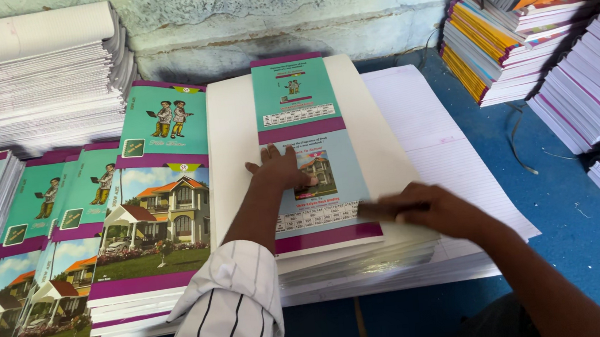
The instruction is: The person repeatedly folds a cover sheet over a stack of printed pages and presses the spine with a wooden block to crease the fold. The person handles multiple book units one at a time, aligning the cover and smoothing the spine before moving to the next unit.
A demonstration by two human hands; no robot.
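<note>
Two of your hands are on one printed cover sheet (311, 153), a tall narrow strip with a teal panel above, purple bands, and a pale blue panel with a small house picture below. It lies lengthwise on a cream paper stack (238, 138) at the middle of the blue worktop (585, 236).

- Left hand (279, 169): flat on the sheet's lower panel, fingers spread, clamped on nothing; striped sleeve (226, 315) behind it.
- Right hand (432, 211): at the sheet's lower right edge, blurred; you cannot tell whether its fingers pinch the edge or only press it.
- Ruled white sheets (444, 140): under and to the right of the cream stack.
- Finished notebook piles (152, 227): left, teal and purple covers with children above and a house below; the outer piles are cut off by the frame.
- White page blocks (28, 85): far left, against the wall.
- Bundled notebooks (493, 40): upper right, orange and purple spines; more white-edged rows (592, 82) right, partly cut off.
</note>
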